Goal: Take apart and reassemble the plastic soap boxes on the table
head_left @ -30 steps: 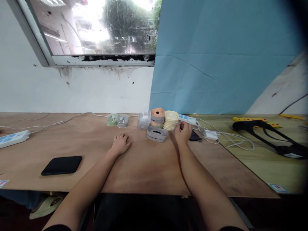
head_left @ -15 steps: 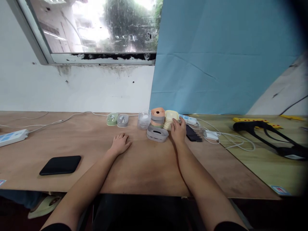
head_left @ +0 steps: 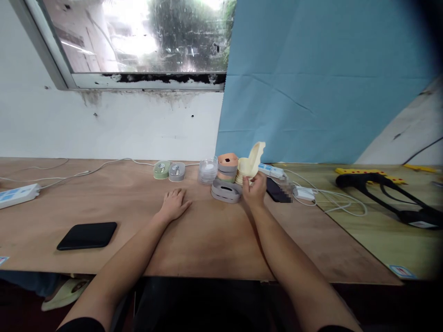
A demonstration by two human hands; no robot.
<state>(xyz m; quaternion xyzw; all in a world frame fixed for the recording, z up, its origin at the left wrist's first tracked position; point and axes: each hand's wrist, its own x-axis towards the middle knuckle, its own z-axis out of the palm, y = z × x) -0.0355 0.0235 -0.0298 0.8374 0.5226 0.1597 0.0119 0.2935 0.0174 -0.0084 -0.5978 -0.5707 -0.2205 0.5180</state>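
Note:
My right hand grips a cream plastic tray by its lower edge, tilted up on end above a stack of like cream trays. Just left of that hand lies a grey oval ring-like piece with a slot showing inside. Behind it stands a stack of orange and grey oval pieces, beside stacked clear plastic covers. My left hand rests flat on the table with its fingers stretched out and nothing in it. Beyond it sit a green case and a grey case.
A black phone lies at the left, near a white power strip. Right of my right hand are a dark phone-like slab, a white charger with cables, and a black strap-like frame. A wall closes off the table's back.
My right hand has taken the top cream tray from its stack and tipped it upright. My left hand stays in place on the table.

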